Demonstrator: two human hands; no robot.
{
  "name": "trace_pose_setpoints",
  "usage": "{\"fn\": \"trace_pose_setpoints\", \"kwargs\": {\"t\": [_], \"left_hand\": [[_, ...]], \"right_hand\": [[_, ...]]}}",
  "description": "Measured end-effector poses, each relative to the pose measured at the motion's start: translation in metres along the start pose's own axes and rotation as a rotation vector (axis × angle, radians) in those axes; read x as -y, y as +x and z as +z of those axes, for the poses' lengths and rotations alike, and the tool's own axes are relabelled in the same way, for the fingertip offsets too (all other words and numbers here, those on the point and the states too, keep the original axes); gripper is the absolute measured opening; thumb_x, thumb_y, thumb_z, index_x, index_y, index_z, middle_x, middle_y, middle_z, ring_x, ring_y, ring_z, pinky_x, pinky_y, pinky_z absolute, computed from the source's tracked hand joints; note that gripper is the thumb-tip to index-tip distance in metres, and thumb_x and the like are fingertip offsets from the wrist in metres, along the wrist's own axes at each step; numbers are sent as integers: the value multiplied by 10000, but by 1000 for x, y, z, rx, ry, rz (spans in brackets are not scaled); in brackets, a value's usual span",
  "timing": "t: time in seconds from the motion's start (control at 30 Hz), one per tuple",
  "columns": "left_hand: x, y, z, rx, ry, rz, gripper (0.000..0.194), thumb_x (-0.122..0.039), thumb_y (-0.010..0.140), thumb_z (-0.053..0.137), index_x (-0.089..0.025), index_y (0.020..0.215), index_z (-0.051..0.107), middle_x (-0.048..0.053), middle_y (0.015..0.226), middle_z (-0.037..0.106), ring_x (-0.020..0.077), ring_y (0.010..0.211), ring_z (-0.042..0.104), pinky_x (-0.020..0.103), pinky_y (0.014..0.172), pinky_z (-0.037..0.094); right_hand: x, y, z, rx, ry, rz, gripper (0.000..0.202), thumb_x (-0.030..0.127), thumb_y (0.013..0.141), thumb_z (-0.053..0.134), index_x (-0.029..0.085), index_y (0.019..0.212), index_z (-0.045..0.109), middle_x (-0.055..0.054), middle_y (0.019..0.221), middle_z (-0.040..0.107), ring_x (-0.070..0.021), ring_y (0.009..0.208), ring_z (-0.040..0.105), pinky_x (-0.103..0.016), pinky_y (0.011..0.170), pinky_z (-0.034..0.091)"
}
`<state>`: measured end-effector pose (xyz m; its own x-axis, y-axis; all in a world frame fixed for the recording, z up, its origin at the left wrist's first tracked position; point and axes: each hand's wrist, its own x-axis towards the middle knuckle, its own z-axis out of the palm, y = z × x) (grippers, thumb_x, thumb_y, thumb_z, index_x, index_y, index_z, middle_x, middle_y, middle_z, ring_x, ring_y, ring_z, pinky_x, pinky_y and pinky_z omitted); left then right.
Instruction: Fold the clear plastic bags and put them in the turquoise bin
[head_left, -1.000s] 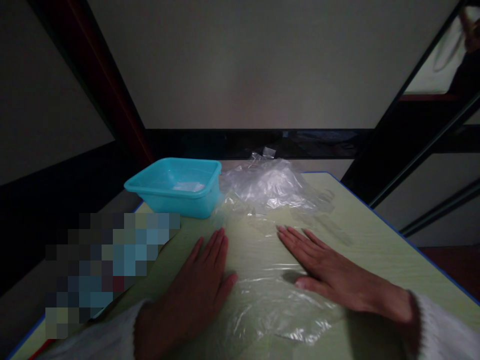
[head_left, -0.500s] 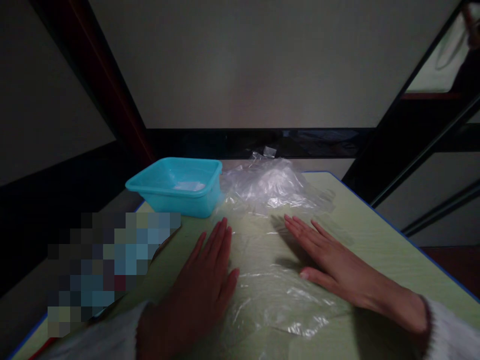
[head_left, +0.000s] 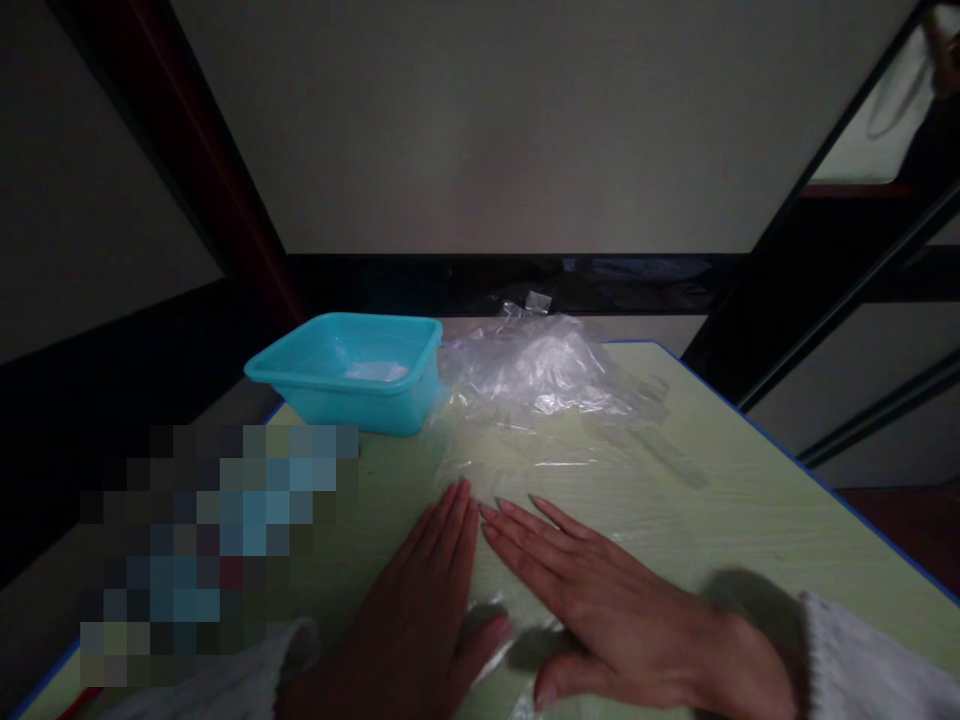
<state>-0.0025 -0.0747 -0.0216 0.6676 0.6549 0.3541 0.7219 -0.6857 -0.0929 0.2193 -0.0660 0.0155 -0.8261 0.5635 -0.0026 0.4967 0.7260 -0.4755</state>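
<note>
A thin clear plastic bag [head_left: 525, 462] is spread over the pale green table, its near part under and between my hands. My left hand [head_left: 420, 600] lies palm down on it, fingers stretched out and pointing away from me. Angled in from the right, my right hand [head_left: 592, 590] is also palm down with fingers extended, the fingertips close to those of the left. Both thumbs stick out toward the middle. Beyond the hands sits a crumpled heap of clear plastic [head_left: 555, 365]; whether it is joined to the spread bag I cannot tell.
A turquoise plastic basin [head_left: 352, 400] with something whitish inside stands at the back left. A blurred-out patch [head_left: 225, 560] covers an item at the left edge. The table [head_left: 750, 470] has a blue rim and meets a wall panel [head_left: 480, 130] behind.
My right hand has swept left and toward me, coming close to my left hand. The left hand has drawn slightly nearer to me. The crumpled plastic and basin stay put.
</note>
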Motion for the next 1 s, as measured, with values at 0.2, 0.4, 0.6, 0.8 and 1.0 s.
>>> {"fn": "trace_pose_setpoints", "kwargs": {"t": [0.2,0.4,0.6,0.8,1.0], "left_hand": [[0,0,0,54,-42,4,886,-489,864,398,-45,1406,-145,266,1411,291,334,1259,390,428,949,408],[1,1,-3,77,-41,-3,913,-498,856,409,-38,1400,-162,266,1407,293,333,1252,400,431,937,424],[0,1,-5,85,-39,-13,902,-489,856,422,-62,1408,-150,252,1408,305,317,1249,408,418,939,442],[9,4,1,142,-65,-35,877,-471,848,450,-74,1423,-80,238,1440,241,315,1310,299,453,990,402],[5,8,-23,92,-215,109,660,-373,906,391,-166,1438,61,110,1472,232,235,1350,230,407,1042,358]], "right_hand": [[-3,-9,-5,21,-38,56,822,613,832,393,150,1433,75,-116,1483,102,-240,1365,96,-456,1112,88],[-16,-31,-8,-20,-158,160,803,614,841,364,161,1432,64,-104,1488,118,-274,1358,113,-503,1092,166],[-39,-58,-8,-148,-316,245,730,527,893,354,233,1431,-43,-82,1493,140,-279,1343,174,-519,1065,240],[-48,-60,-14,-232,-345,276,685,530,904,300,224,1443,10,-101,1485,189,-298,1337,204,-565,1051,223],[-37,-48,-19,-255,-275,211,621,505,913,307,197,1435,171,-107,1467,257,-277,1333,243,-560,1060,204]]}}
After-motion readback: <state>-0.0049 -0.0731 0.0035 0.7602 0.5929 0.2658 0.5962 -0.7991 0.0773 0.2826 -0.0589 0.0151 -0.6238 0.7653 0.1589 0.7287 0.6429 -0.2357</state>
